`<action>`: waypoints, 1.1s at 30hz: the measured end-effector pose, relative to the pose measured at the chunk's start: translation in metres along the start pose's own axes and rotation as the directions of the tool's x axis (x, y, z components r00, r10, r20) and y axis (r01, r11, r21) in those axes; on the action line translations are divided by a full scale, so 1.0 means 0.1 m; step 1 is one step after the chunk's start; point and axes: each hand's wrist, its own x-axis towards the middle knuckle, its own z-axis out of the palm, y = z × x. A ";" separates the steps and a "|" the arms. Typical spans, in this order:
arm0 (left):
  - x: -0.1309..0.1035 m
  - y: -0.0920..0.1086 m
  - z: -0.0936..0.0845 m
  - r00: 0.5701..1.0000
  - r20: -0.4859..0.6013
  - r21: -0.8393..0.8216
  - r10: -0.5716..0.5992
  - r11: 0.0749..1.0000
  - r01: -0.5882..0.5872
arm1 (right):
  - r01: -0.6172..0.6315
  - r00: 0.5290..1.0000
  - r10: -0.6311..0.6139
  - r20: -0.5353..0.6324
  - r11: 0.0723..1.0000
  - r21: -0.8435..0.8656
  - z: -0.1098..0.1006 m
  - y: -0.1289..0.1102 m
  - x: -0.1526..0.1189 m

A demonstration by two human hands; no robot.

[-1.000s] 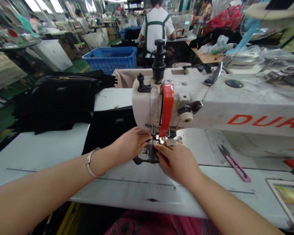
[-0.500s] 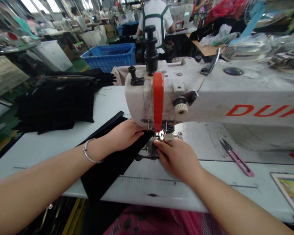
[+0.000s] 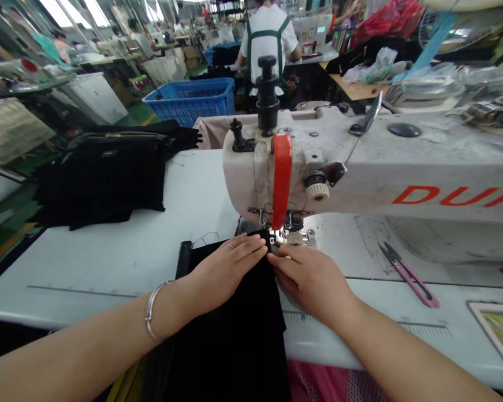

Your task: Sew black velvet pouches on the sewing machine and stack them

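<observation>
Fabric, plain black, matte, draped past table edge

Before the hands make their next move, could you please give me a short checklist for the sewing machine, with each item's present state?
1. Left hand lying on the black fabric: ok, fingers extended over its upper part.
2. Right hand gripping the fabric: cannot tell; its fingertips are at the right edge, but any grip is hidden.
3. Fabric wholly on the table: not ok, it runs over the front edge.
4. Pink snips apart from the fabric: ok, they lie right of the right hand.
5. Stack of black pieces apart from the fabric: ok, farther back on the left.
6. Needle position on the sewing machine: cannot tell, too small.
</observation>
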 end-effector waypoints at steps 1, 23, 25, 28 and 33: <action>0.00 -0.01 0.02 1.000 -0.010 -0.023 -0.005 1.000 0.005 | 0.008 1.000 -0.008 0.000 1.000 0.003 -0.01 0.00 0.00; -1.11 0.22 -0.03 0.496 -0.160 -0.234 -0.853 0.521 0.821 | -0.395 0.899 0.432 0.077 0.721 0.569 -0.06 -0.56 -0.19; -1.14 0.23 -0.04 0.417 -0.138 -0.374 -0.898 0.437 0.818 | -0.486 0.806 0.571 0.158 0.484 0.728 -0.01 -0.63 -0.15; -1.05 0.17 -0.14 0.344 -0.086 -0.571 -0.935 0.329 0.752 | -0.472 0.639 0.681 0.358 -0.019 0.881 0.06 -0.69 -0.07; -0.88 0.26 -0.29 0.269 0.117 -0.850 -0.956 0.044 0.525 | -0.325 0.626 0.633 0.454 -0.318 0.891 0.08 -0.71 0.01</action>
